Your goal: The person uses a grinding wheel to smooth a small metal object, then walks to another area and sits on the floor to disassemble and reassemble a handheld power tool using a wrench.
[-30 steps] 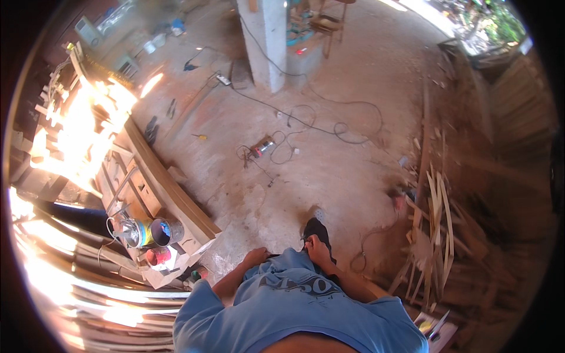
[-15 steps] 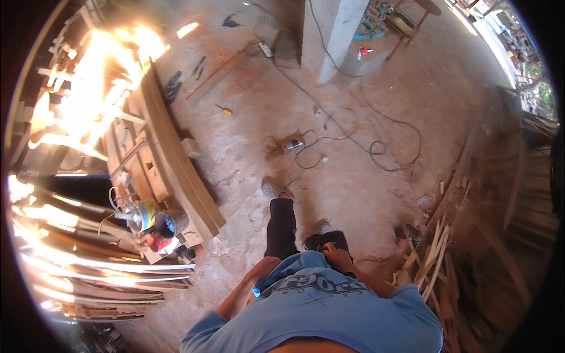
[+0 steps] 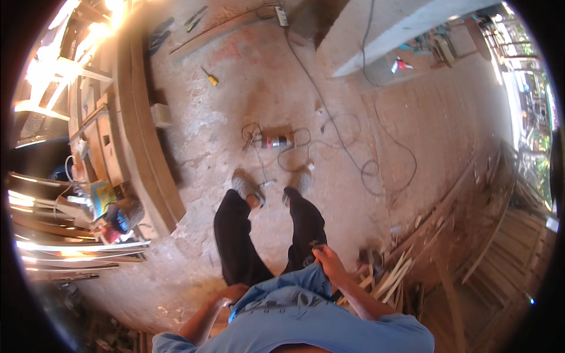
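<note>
My left hand (image 3: 236, 292) rests at the hem of the blue shirt (image 3: 282, 306) by my left hip; its fingers are largely hidden. My right hand (image 3: 331, 262) is closed in front of my right thigh, just beyond the hem. A small dark thing (image 3: 316, 243) shows at its fingertips, too small to name. Black trousers (image 3: 235, 241) cover my legs, and grey clogs (image 3: 243, 185) are on my feet. Just ahead of my feet lies a corded power tool (image 3: 279, 142), and a small metal piece (image 3: 268, 183) lies between the clogs.
A wooden workbench (image 3: 132, 112) with boards and containers runs along the left. Long cords (image 3: 329, 117) loop over the floor to a power strip (image 3: 281, 16). A yellow-handled screwdriver (image 3: 212, 79) lies ahead. A pillar (image 3: 376, 35) stands far right; wood strips (image 3: 394, 279) are piled at right.
I have stepped forward, and both feet now stand nearly side by side close to the power tool. The bench has shifted left in view. My right hand has moved slightly forward from the shirt.
</note>
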### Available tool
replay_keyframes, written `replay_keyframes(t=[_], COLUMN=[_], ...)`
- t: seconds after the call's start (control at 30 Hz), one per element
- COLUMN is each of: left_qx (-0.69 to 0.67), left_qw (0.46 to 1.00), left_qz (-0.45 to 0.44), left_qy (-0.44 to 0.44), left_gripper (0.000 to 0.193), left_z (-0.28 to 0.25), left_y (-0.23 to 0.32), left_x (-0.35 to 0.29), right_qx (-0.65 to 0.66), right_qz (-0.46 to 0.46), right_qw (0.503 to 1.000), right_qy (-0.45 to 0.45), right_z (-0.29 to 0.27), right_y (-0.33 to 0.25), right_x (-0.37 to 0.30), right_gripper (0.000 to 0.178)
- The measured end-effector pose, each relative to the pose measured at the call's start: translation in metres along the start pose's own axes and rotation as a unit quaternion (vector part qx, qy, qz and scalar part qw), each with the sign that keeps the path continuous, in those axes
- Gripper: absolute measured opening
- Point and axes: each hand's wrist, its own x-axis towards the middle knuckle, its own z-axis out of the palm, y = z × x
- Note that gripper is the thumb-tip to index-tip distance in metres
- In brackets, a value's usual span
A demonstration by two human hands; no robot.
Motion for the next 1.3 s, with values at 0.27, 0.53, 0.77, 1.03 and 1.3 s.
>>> replay_keyframes(t=[0.27, 0.53, 0.77, 1.03, 1.3], left_qx=[0.093, -0.021, 0.032, 0.055, 0.072], left_qw=[0.940, 0.832, 0.803, 0.775, 0.792], left_qz=[0.127, 0.290, 0.339, 0.349, 0.334], left_qy=[0.303, 0.472, 0.488, 0.523, 0.506], left_gripper=[0.035, 0.024, 0.025, 0.027, 0.030], left_z=[-0.192, -0.380, -0.432, -0.445, -0.438], left_y=[0.056, 0.154, 0.192, 0.169, 0.153], left_x=[0.328, 0.520, 0.520, 0.530, 0.541], right_qx=[-0.077, -0.125, -0.210, -0.216, -0.225], right_qz=[-0.134, -0.160, -0.273, -0.271, -0.277], right_qw=[0.975, 0.925, 0.842, 0.829, 0.813], right_qy=[0.162, 0.321, 0.415, 0.439, 0.460], right_z=[-0.140, -0.202, -0.201, -0.204, -0.206], right_y=[-0.055, 0.095, 0.147, 0.164, 0.178], right_x=[0.424, 0.642, 0.672, 0.674, 0.670], right_gripper=[0.019, 0.019, 0.019, 0.019, 0.016])
